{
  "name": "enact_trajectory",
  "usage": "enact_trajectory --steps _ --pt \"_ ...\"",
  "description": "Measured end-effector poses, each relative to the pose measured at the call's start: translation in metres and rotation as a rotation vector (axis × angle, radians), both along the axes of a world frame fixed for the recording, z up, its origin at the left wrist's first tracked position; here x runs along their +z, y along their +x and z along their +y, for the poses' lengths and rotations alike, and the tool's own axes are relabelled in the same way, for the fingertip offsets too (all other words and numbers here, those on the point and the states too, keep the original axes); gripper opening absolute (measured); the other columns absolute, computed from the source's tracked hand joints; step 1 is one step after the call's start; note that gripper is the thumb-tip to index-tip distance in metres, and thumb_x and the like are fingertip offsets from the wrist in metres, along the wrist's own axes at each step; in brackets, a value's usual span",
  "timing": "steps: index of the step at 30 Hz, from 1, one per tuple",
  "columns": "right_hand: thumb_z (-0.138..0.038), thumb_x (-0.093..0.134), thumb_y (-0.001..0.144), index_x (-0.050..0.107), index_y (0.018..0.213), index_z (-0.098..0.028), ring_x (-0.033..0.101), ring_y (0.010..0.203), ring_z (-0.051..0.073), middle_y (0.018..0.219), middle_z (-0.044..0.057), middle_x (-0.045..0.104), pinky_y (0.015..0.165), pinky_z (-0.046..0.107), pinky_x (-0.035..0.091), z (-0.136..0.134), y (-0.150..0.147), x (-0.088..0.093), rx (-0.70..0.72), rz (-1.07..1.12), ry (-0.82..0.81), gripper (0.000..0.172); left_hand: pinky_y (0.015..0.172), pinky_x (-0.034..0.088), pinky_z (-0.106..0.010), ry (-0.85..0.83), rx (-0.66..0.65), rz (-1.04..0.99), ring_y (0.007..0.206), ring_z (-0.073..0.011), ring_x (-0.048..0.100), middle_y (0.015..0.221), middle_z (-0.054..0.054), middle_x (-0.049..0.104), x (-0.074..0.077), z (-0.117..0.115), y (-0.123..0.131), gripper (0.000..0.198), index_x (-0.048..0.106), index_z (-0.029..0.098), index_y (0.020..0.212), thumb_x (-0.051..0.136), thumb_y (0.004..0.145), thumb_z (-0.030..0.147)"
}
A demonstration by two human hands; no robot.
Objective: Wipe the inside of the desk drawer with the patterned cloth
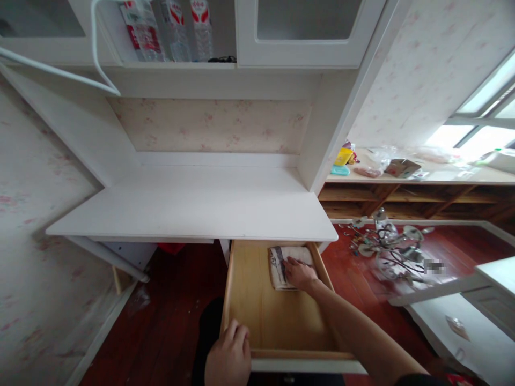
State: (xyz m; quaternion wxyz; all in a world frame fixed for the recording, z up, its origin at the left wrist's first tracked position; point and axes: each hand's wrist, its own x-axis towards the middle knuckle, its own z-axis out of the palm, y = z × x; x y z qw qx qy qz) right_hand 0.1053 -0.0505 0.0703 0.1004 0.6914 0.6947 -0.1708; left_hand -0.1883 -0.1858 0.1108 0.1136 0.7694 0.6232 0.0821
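A wooden drawer (265, 321) stands pulled out under the right side of the white desk. Inside, near its back right corner, lies a folded cream cloth (277, 276) with dark markings, perhaps a towel. My right hand (301, 274) reaches in from the right and rests on the cloth, its fingers stretched out and lying flat across the top. At the drawer's front left corner, my left hand (230, 354) is closed with curled fingers against the edge. Its fingertips are partly hidden.
Over the white desktop (201, 203) hangs a cabinet with plastic bottles (177, 32). A white tube frame (94, 43) juts in at upper left. A chandelier (390, 241) lies on the red floor to the right, before a low shelf (410, 195). White furniture (442, 332) stands at lower right.
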Motion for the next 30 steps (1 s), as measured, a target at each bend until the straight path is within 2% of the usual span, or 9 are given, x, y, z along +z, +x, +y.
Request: enact_trajectory --steps 3,6,9,12,16,20,23,30 --pt "-0.038 0.047 0.087 0.053 0.135 -0.027 0.058 0.114 0.029 0.146 0.012 0.043 0.092 0.043 0.046 -0.009 -0.002 0.007 0.075 0.037 -0.027 0.05 0.063 0.037 -0.023 -0.045 -0.021 0.0 0.073 -0.01 0.061 0.093 0.004 0.062 0.006 0.0 -0.001 0.025 0.063 0.028 0.087 0.042 0.091 0.014" --pt "-0.043 0.06 0.078 0.06 0.128 -0.025 0.063 0.104 0.03 0.141 0.013 0.049 0.088 0.041 0.049 -0.024 -0.002 0.014 0.13 0.065 -0.07 0.053 0.064 0.037 -0.022 -0.056 -0.034 -0.008 0.075 -0.0094 0.061 0.092 0.004 0.062 0.011 -0.001 -0.002 0.026 0.063 0.027 0.087 0.041 0.091 0.015" --pt "-0.043 0.069 0.068 0.065 0.123 -0.025 0.064 0.1 0.032 0.136 0.011 0.054 0.086 0.041 0.05 -0.049 -0.002 0.017 0.164 0.081 -0.111 0.058 0.063 0.037 -0.021 -0.041 -0.024 -0.011 0.073 -0.0084 0.061 0.09 0.005 0.062 0.014 -0.001 0.0 0.026 0.063 0.027 0.086 0.042 0.091 0.014" --pt "-0.041 0.076 0.061 0.068 0.119 -0.027 0.061 0.105 0.031 0.13 0.009 0.057 0.091 0.039 0.049 -0.078 -0.003 0.015 0.182 0.147 -0.15 0.061 0.061 0.037 -0.021 -0.009 -0.029 -0.024 0.07 -0.0076 0.061 0.088 0.005 0.062 0.013 -0.001 0.001 0.026 0.064 0.027 0.084 0.042 0.09 0.013" --pt "-0.039 0.078 0.059 0.068 0.118 -0.031 0.061 0.104 0.026 0.128 0.007 0.055 0.093 0.034 0.047 -0.102 -0.005 0.01 0.192 0.256 -0.159 0.061 0.059 0.037 -0.021 0.037 -0.034 -0.032 0.068 -0.0076 0.06 0.086 0.005 0.061 0.008 -0.002 0.001 0.025 0.064 0.027 0.082 0.044 0.089 0.013" --pt "-0.036 0.079 0.058 0.064 0.122 -0.03 0.061 0.101 0.027 0.128 0.008 0.053 0.087 0.037 0.049 -0.099 -0.012 0.004 0.176 0.23 -0.166 0.066 0.057 0.036 -0.021 0.065 -0.03 -0.022 0.065 -0.0075 0.059 0.085 0.006 0.061 0.002 -0.002 0.001 0.024 0.064 0.027 0.081 0.046 0.087 0.013" --pt "-0.036 0.078 0.059 0.062 0.121 -0.028 0.06 0.101 0.028 0.126 0.008 0.055 0.083 0.038 0.05 -0.089 -0.027 0.0 0.209 0.22 -0.127 0.064 0.057 0.035 -0.021 0.072 -0.027 -0.03 0.064 -0.0075 0.058 0.085 0.005 0.061 -0.002 -0.001 0.001 0.024 0.064 0.027 0.081 0.047 0.086 0.012" --pt "-0.048 0.076 0.063 0.06 0.118 -0.026 0.063 0.096 0.028 0.121 0.009 0.057 0.079 0.041 0.053 -0.068 -0.107 -0.003 0.286 0.245 -0.06 0.062 0.058 0.037 -0.021 0.053 -0.019 -0.053 0.067 -0.0088 0.061 0.088 0.004 0.063 -0.013 -0.001 -0.002 0.025 0.066 0.028 0.084 0.047 0.088 0.012"
